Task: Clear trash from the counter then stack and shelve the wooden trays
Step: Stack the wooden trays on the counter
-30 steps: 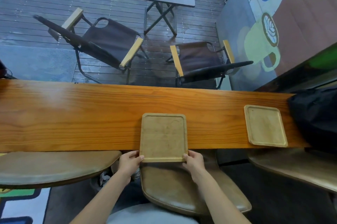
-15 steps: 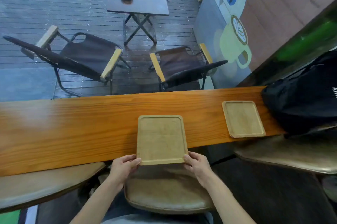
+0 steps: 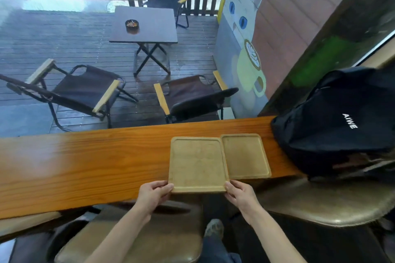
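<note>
The held tray (image 3: 197, 163) is lying on the counter (image 3: 85, 164), long axis pointing away from you; your left hand (image 3: 154, 192) and right hand (image 3: 239, 192) are pinching its near corners. The second tray (image 3: 245, 155) is sitting just right, edges overlapping, your right hand nearer. The black backpack (image 3: 333, 121) beyond is reading "AIWE"

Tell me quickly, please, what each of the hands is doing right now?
Left hand: closed on the wooden tray, near-left corner.
Right hand: closed on the same tray, near-right corner.
</note>
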